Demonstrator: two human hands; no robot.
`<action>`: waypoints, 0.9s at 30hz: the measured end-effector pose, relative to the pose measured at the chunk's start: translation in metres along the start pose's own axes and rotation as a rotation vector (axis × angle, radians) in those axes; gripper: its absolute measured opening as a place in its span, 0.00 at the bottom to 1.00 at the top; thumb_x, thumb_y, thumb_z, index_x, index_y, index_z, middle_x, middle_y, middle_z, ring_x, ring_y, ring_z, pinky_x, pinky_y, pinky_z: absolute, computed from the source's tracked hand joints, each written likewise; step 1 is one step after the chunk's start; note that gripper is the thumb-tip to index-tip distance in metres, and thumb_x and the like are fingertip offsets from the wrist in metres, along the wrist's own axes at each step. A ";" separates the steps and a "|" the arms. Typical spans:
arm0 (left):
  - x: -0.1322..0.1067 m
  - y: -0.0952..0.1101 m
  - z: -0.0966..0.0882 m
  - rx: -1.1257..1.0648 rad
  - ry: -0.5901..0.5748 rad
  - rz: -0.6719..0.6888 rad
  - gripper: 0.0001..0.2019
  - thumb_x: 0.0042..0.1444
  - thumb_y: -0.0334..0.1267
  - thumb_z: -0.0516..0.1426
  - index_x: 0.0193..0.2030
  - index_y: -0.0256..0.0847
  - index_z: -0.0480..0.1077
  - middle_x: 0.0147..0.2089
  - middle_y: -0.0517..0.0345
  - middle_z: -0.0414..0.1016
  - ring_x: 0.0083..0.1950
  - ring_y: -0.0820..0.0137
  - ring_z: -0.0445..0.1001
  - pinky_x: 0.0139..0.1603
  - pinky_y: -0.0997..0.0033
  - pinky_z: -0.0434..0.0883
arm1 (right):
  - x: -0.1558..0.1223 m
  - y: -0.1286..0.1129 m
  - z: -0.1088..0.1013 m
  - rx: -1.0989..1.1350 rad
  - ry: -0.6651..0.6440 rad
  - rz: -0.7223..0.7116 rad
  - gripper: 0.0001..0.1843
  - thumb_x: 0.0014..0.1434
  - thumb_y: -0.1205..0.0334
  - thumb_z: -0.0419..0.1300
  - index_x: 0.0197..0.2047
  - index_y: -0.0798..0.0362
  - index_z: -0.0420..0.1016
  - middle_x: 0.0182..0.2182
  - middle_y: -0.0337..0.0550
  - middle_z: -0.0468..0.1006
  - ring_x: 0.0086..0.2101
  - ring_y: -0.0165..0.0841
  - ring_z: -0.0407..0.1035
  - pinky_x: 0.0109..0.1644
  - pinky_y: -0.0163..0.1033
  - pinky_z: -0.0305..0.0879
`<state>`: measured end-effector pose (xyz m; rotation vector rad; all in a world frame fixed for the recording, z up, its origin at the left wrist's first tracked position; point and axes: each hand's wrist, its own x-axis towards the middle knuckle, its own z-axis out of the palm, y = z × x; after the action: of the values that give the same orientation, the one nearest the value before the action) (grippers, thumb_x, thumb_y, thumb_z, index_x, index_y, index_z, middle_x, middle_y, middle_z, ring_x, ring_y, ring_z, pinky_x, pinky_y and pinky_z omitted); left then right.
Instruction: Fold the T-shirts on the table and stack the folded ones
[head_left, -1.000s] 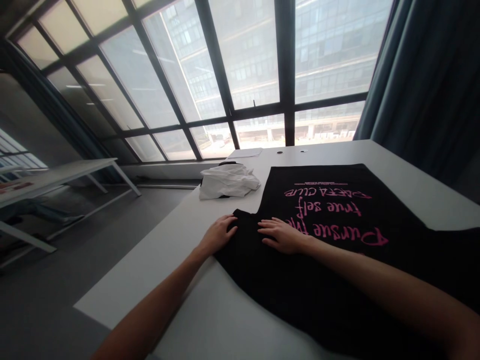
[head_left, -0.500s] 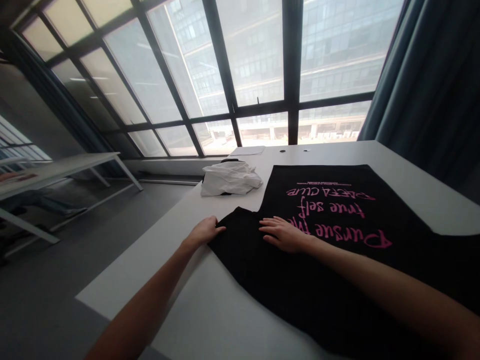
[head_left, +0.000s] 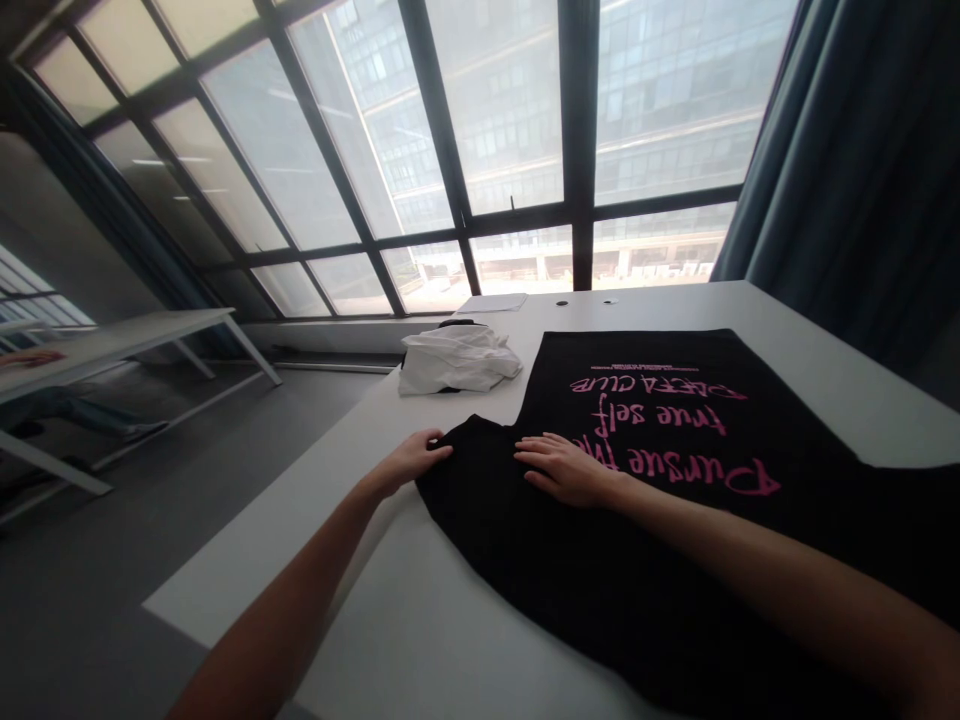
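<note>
A black T-shirt with pink lettering lies spread flat on a white table. My left hand rests on the outer edge of the shirt's left sleeve, fingers curled onto the cloth at the sleeve's hem. My right hand lies flat on the shirt where the sleeve meets the body, fingers stretched out and a little apart, pressing the fabric down. Both forearms reach in from the bottom of the view.
A crumpled white garment lies further back on the table's left side. A sheet of paper lies at the far edge by the window. Another table stands to the left, with a person's arm resting on it at the frame edge. Dark curtain hangs at right.
My left hand slid outward from the sleeve's top to its left hem, drawing the sleeve out flatter. My right hand stayed pressed in place.
</note>
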<state>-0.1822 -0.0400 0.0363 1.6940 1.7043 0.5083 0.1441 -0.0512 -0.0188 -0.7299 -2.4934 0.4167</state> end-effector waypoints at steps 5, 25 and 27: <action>-0.013 0.018 0.012 -0.417 -0.085 0.093 0.23 0.51 0.50 0.65 0.49 0.39 0.72 0.41 0.54 0.80 0.45 0.58 0.79 0.42 0.66 0.74 | 0.003 -0.008 -0.004 0.099 0.189 0.008 0.20 0.69 0.60 0.53 0.61 0.51 0.73 0.57 0.50 0.76 0.57 0.40 0.69 0.64 0.49 0.63; -0.039 0.042 0.089 -0.571 -0.443 0.525 0.31 0.57 0.40 0.67 0.67 0.45 0.66 0.54 0.47 0.75 0.49 0.63 0.76 0.50 0.62 0.73 | 0.010 -0.005 -0.003 0.547 0.378 0.198 0.25 0.71 0.48 0.47 0.54 0.52 0.78 0.52 0.48 0.80 0.54 0.41 0.72 0.62 0.48 0.63; -0.040 0.042 0.085 -0.642 -0.499 0.556 0.28 0.60 0.42 0.65 0.66 0.44 0.67 0.58 0.43 0.75 0.51 0.59 0.77 0.50 0.58 0.74 | 0.011 -0.004 -0.005 0.575 0.454 0.264 0.25 0.71 0.46 0.47 0.49 0.52 0.80 0.48 0.46 0.82 0.51 0.41 0.74 0.61 0.47 0.65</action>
<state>-0.0957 -0.0911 0.0136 1.5988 0.6070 0.7124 0.1371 -0.0479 -0.0092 -0.7997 -1.7352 0.9030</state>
